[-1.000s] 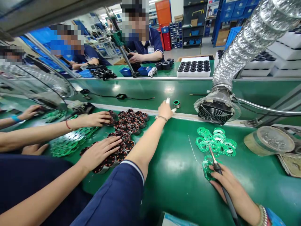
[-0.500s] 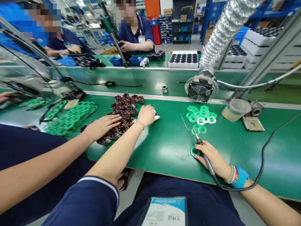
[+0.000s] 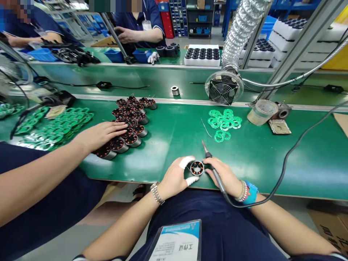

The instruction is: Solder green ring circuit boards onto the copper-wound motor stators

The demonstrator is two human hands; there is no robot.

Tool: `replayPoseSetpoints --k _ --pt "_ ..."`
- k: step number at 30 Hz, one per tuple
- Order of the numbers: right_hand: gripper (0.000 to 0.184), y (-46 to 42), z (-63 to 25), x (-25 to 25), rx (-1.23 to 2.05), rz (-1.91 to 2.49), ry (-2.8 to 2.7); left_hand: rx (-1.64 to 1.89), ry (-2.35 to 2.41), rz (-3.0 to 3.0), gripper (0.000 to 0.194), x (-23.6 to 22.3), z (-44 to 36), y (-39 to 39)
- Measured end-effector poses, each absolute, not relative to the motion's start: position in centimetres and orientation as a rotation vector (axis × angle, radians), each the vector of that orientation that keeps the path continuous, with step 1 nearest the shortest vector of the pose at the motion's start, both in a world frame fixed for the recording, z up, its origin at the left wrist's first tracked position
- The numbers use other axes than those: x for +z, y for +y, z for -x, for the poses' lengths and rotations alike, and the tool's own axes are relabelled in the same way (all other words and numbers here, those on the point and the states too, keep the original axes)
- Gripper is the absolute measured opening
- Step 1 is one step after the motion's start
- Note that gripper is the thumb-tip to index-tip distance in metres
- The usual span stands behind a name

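Note:
My left hand (image 3: 177, 174), with white finger covers on thumb and forefinger, grips a round motor stator (image 3: 197, 168) with copper windings near the table's front edge. In my right hand (image 3: 223, 176) is a soldering iron (image 3: 214, 170), its bare tip pointing up and to the left, away from the stator. The fingertips of that hand lie close to the stator's right side; whether they touch it I cannot tell. Beyond the hands lies a small pile of green ring-shaped circuit boards (image 3: 224, 119), with a thin piece of wire (image 3: 206, 127) to its left.
A co-worker's hand (image 3: 104, 134) rests at a cluster of stators (image 3: 133, 140) on the left. Many green boards (image 3: 62, 125) lie beyond that arm. A fan (image 3: 223, 92), a plastic tub (image 3: 262, 112) and a small square tin (image 3: 280, 127) stand at the back; the iron's cable (image 3: 284, 170) crosses the right side.
My left hand has come back from the stator cluster to the front with a stator. My right hand has moved left, still with the soldering iron. The green ring board beside it is no longer visible.

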State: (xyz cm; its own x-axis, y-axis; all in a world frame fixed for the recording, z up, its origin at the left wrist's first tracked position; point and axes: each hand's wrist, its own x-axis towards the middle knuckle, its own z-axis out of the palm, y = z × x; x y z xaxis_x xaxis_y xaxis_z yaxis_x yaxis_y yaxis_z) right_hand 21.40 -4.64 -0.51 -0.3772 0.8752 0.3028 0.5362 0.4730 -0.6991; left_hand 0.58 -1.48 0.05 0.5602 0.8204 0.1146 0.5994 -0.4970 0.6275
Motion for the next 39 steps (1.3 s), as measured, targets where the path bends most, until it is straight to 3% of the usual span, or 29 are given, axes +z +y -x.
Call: replayPoseSetpoints --k 3,8,15,18,21,24,28,30,34,39 --pt "0.019 -4.2 -20.9 -0.5 0.658 1.215 -2.085 0.485 1.148 -2.190 0.080 -0.3 -0.4 -0.9" --pt "0.015 -4.8 -21.1 0.4 0.539 1.217 -1.990 0.478 1.078 -2.121 0.062 0.2 0.1 -0.6" --pt "0.025 -5.7 -19.9 0.7 0.622 1.219 -1.830 0.572 1.122 -2.024 0.067 0.2 -0.2 -2.0" --pt "0.028 -5.3 -19.9 0.4 0.720 1.221 -1.759 0.704 1.362 -1.970 0.083 -0.4 -0.9 -3.6" --pt "0.027 -5.2 -20.4 0.4 0.736 1.225 -1.739 0.670 1.290 -1.979 0.093 -0.7 -0.4 -4.3" --pt "0.026 -5.7 -20.4 0.8 0.659 1.273 -1.753 0.581 1.229 -2.065 0.085 -0.5 0.7 -3.0" --pt "0.043 -6.4 -19.0 1.1 0.627 1.257 -1.853 0.482 1.016 -2.228 0.080 -0.2 0.7 0.0" --pt "0.045 -6.6 -18.4 1.1 0.618 1.240 -1.917 0.434 0.906 -2.239 0.066 0.0 0.1 0.9" --pt "0.028 -7.0 -19.1 0.9 0.670 1.264 -1.886 0.466 0.947 -2.128 0.043 0.4 -0.6 0.8" --pt "0.024 -6.6 -21.5 1.0 0.755 1.326 -1.734 0.565 0.988 -1.981 0.045 0.9 -0.2 -0.5"
